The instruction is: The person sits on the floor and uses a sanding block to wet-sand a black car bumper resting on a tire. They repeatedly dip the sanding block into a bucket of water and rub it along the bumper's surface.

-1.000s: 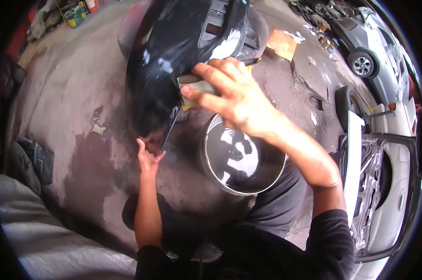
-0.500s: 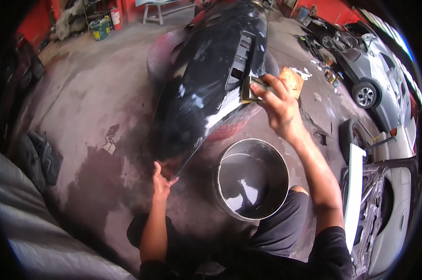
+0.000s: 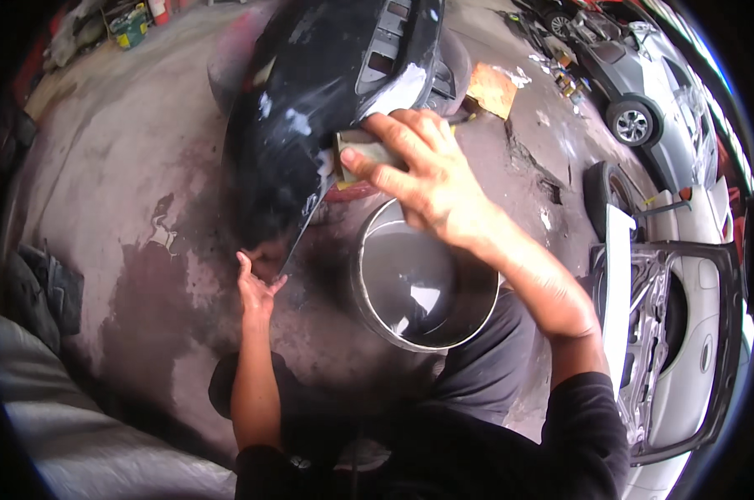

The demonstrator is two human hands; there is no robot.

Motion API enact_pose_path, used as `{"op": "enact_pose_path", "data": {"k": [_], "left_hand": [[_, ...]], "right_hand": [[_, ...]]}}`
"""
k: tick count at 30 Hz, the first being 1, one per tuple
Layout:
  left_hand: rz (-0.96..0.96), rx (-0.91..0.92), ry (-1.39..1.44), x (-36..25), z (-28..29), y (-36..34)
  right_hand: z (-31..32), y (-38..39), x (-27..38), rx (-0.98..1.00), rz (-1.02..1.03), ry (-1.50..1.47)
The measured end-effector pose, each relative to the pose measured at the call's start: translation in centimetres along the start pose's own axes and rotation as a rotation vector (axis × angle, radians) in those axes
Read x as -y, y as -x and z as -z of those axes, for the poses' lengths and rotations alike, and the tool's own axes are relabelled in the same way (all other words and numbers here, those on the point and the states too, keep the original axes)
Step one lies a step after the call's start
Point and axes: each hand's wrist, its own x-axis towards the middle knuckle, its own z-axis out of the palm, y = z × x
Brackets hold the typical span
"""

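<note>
Two bare hands are working at a black bumper (image 3: 310, 108), which is stretching away ahead of the person, its near tip pointing back toward them. The right hand (image 3: 431, 177) is clamping a pale, yellow-edged pad (image 3: 353, 157) between thumb and fingers and holding it at the bumper's right edge, just nearer than a white patch (image 3: 399, 89) there. The left hand (image 3: 257, 293) is reaching to the bumper's near tip, thumb and one outer finger spreading apart; its other fingers are hiding, so I cannot tell whether it is gripping. Right of that tip, a round bucket (image 3: 474, 304) is holding dark liquid (image 3: 398, 262). Right of the bumper's middle, brown cardboard (image 3: 493, 90) is lying on the floor (image 3: 135, 150). Farther right of the bumper, a silver car (image 3: 660, 92) is standing, with a wheel (image 3: 595, 196) and a car panel (image 3: 689, 367) sitting nearer. Well left of the bumper, a green tub (image 3: 129, 30) is standing.
</note>
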Motion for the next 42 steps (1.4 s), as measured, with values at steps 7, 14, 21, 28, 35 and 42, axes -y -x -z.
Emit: {"op": "enact_pose_path", "data": {"k": [7, 14, 21, 28, 35, 42], "left_hand": [[0.003, 0.118, 0.021, -0.3, 0.0, -0.3], [-0.034, 0.094, 0.000, -0.2, 0.3, 0.1], [-0.032, 0.016, 0.027, 0.1, -0.3, 0.0], [-0.043, -0.025, -0.020, 0.0, -1.0, 0.5], [-0.055, -0.059, -0.010, 0.0, 0.0, 0.1], [-0.063, 0.026, -0.004, 0.5, 0.6, -0.7]], "right_hand": [[0.8, 1.6, -5.9, -0.204, -0.118, 0.174], [1.4, 1.9, -5.9, -0.045, -0.052, 0.012], [-0.5, 0.3, 1.6, -0.036, -0.053, -0.017], [-0.8, 2.7, -5.6, -0.262, -0.177, 0.113], [-1.8, 1.8, -2.5, -0.211, -0.065, -0.021], [-4.3, 1.5, 0.9, -0.307, -0.003, 0.049]]}}
